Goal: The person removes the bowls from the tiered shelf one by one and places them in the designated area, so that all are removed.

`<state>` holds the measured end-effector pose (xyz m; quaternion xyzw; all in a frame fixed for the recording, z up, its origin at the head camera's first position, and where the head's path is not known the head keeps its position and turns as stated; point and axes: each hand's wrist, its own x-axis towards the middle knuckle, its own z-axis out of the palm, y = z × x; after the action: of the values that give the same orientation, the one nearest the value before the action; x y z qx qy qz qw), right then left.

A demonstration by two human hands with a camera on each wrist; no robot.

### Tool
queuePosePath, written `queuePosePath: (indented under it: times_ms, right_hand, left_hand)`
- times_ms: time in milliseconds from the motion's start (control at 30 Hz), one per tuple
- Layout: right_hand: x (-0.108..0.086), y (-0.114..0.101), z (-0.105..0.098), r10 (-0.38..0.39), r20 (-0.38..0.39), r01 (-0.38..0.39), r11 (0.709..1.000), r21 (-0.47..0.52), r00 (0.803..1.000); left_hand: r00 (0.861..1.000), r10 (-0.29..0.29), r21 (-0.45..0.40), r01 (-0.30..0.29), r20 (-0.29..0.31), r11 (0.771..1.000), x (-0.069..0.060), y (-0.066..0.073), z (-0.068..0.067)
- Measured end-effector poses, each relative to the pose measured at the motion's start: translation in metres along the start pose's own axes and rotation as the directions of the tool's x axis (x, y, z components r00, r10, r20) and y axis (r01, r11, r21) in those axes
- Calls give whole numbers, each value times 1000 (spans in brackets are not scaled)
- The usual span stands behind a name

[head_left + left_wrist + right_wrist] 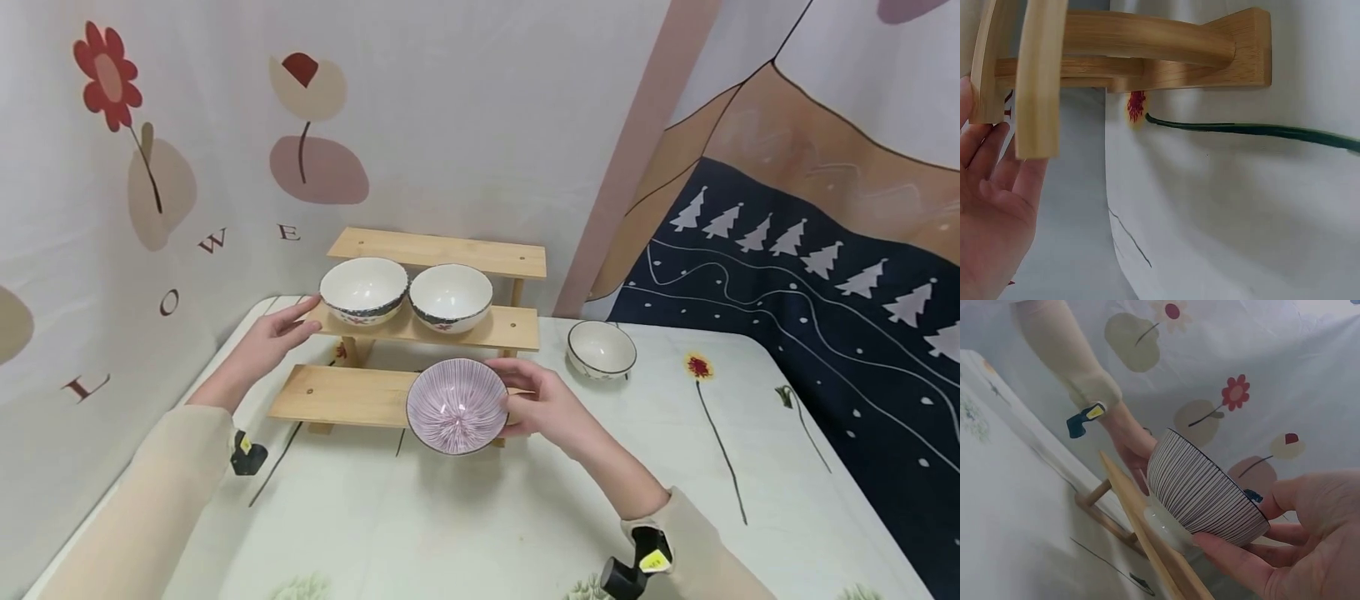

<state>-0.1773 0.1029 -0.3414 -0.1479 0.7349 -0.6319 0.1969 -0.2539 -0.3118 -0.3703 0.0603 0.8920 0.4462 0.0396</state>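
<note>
The right hand (536, 400) grips the rim and side of a small round bowl, purple and white striped inside with a dark rim (457, 408). The bowl is tilted toward the head camera, in front of the right end of the light wooden lower board (337, 396). The white bench (480, 533) extends beneath.

The left hand (258, 350) is at the left end of the light wooden middle board (517, 329); its fingers are extended and appear to touch the board end without closing round it. On this board stand two white-lined ceramic bowls with dark patterned outsides, one left (365, 287) and one right (452, 296), side by side. A white, dark-rimmed bowl (602, 348) stands on the bench, right of the rack. The bare wooden top board (442, 250) lies behind.

Status, by judgement: bowl handling is partway through. Two bowls are seated on the rack; the striped bowl is not yet released, and the bench bowl is apart from the rack. The direction of transfer cannot be determined.

Visibility limits: contact between the striped bowl's foot and the lower board cannot be confirmed. The left-wrist view crops the left hand and shows no bowl.
</note>
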Motion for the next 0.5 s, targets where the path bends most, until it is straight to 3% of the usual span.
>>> queuePosePath:
  times_ms: [500]
  right_hand:
    - [-14,8,-28,19,-65,-20,1000,-20,998]
  left_hand:
    - [999,27,20,-27,-22,999,2,-4,1]
